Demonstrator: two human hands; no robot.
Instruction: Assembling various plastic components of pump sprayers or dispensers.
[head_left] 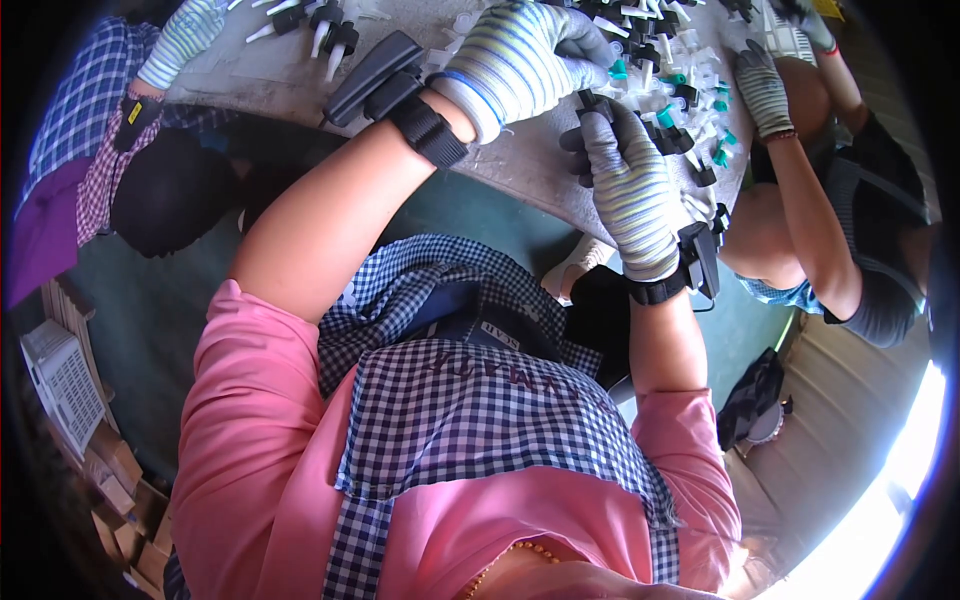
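Note:
My left hand (528, 58), in a striped knit glove with grey fingertips, is over the near part of the grey table. Its fingers are curled and pressed together; what they hold, if anything, is hidden. Close below them my right hand (632, 188), in a matching glove, pinches a small black plastic fitting (588, 102) between thumb and fingers. Just beyond both hands is a loose pile of small plastic parts: black collars (682, 140), white and clear tips, and green pieces (665, 116). More black parts with white tips (340, 45) lie left of my left wrist.
A person at the left reaches a gloved hand (185, 40) onto the table (520, 165). Another person's gloved hand (762, 92) rests at the table's right edge. Black devices are strapped to my wrists. At the lower left are a white crate (65, 375) and cardboard boxes (115, 455).

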